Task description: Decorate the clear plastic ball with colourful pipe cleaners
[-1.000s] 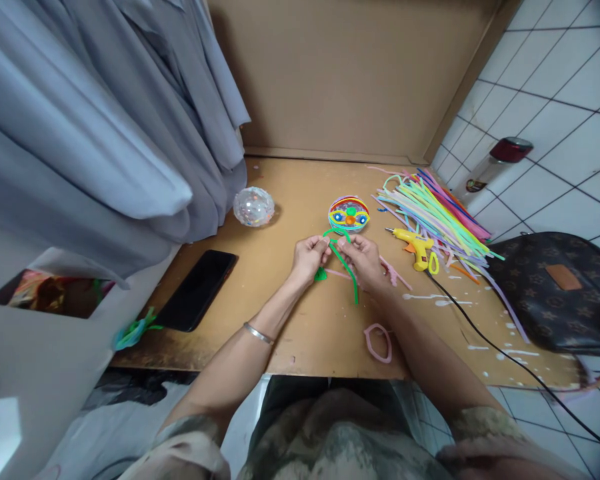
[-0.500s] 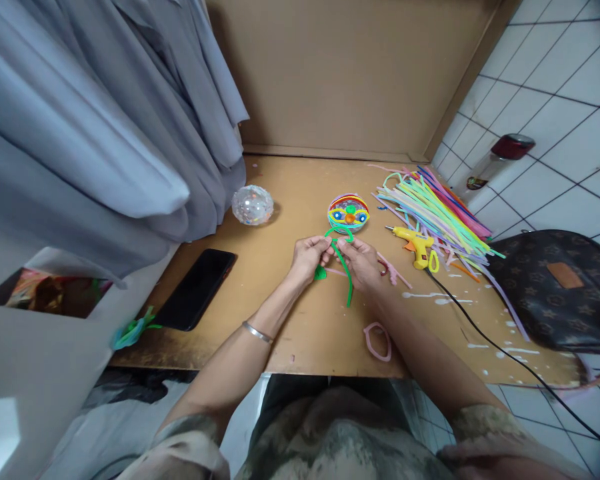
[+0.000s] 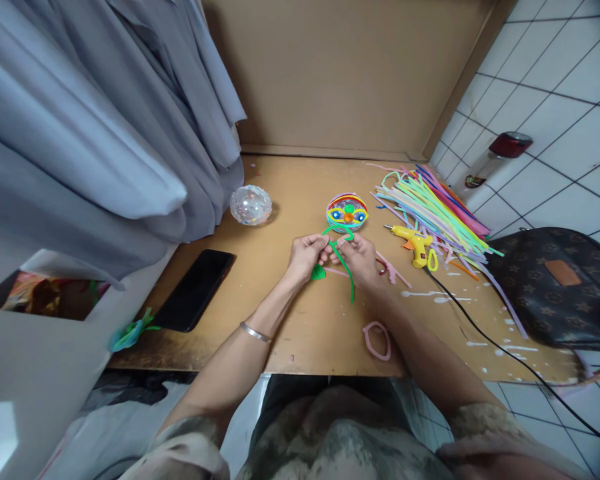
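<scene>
Between both hands is a green pipe cleaner point(image 3: 345, 265), bent into an arch at the top with a loose tail hanging down. My left hand point(image 3: 307, 257) pinches it on one side; my right hand point(image 3: 359, 260) pinches the other. Just beyond the fingers sits a clear ball decorated with coloured pipe cleaners and round pieces point(image 3: 348, 212). A green leaf-like piece point(image 3: 318, 272) lies under my left hand, partly hidden. Pink pipe cleaner bits point(image 3: 393, 271) lie beside my right hand, and a pink loop point(image 3: 377, 341) rests nearer the table's front edge.
A clear ball point(image 3: 251, 205) stands at the back left, a black phone point(image 3: 195, 290) at the left. On the right are a pile of pipe cleaners point(image 3: 430, 210), a yellow glue gun point(image 3: 416, 245) with its cord, and a brown bag point(image 3: 555, 293). A grey curtain point(image 3: 130, 133) hangs left.
The green pipe cleaner's hanging tail has swung slightly to the right. Both hands keep their pinch in nearly the same place, and the view has shifted a little.
</scene>
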Tool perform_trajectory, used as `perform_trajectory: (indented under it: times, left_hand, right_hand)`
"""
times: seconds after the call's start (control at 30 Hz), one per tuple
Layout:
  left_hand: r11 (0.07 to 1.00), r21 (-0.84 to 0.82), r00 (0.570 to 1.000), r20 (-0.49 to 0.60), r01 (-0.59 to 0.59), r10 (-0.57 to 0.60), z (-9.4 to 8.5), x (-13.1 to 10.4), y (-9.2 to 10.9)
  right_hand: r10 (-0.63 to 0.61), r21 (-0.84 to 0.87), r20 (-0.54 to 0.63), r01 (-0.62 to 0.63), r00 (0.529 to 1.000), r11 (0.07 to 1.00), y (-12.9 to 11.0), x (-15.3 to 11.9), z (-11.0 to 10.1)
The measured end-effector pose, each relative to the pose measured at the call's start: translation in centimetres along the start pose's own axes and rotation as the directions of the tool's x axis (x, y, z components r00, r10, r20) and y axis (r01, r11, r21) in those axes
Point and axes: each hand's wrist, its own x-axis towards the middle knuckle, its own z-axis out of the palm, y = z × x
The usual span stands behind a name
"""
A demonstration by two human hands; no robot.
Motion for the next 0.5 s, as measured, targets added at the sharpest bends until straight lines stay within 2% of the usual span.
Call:
perform_trajectory:
  times: [0.2, 0.5]
  left_hand:
    - [1.000, 0.031, 1.000, 0.002, 0.000, 0.000, -0.06, 0.05, -0.12]
    - [0.999, 0.049, 1.000, -0.003, -0.020, 0.020, 0.07, 0.14, -0.37]
  right_hand:
    - [0.028, 0.023, -0.004, -0.028, 1.000, 0.999, -0.82, -0.08, -0.01]
    - [0.030, -0.037, 0.002, -0.030, 1.000, 0.999, -0.46, 0.01, 0.01]
